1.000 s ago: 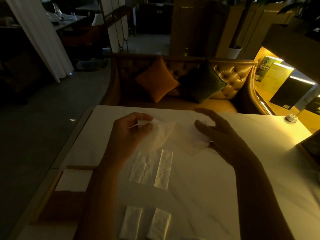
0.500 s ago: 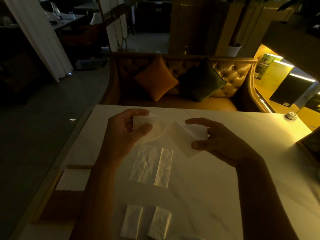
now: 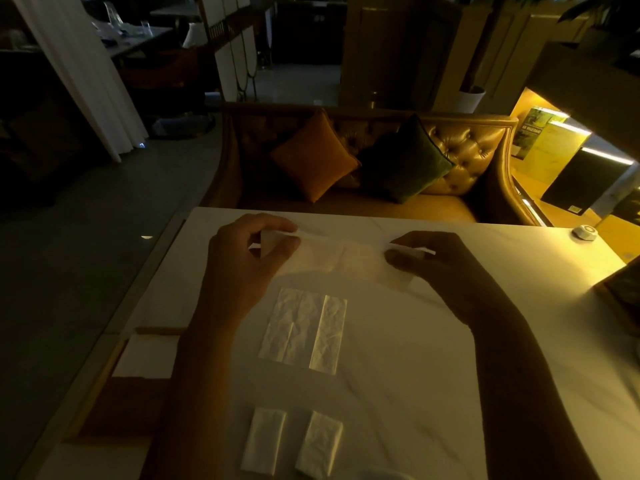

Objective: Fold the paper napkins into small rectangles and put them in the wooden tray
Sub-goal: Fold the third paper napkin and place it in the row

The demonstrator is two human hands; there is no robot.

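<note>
Napkin between both hands' grips

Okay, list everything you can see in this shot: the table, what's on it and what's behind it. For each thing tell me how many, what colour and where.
held napkin: 1, white, stretched between both hands above the table
flat napkin: 1, white, creased, lying mid-table
folded napkins: 2, white, side by side near the table's near edge
tray: 1, brown wood, at the table's left edge
napkin in tray: 1, white, at the tray's far end
table: 1, white marbled, in the foreground
round object: 1, white, at the table's far right corner, too small to identify
sofa: 1, golden, tufted, beyond the table
orange cushion: 1, on the sofa
green cushion: 1, dark, beside the orange one
curtain: 1, white, far left
left hand: 1, pinches the held napkin's left end
right hand: 1, pinches its right end
</note>
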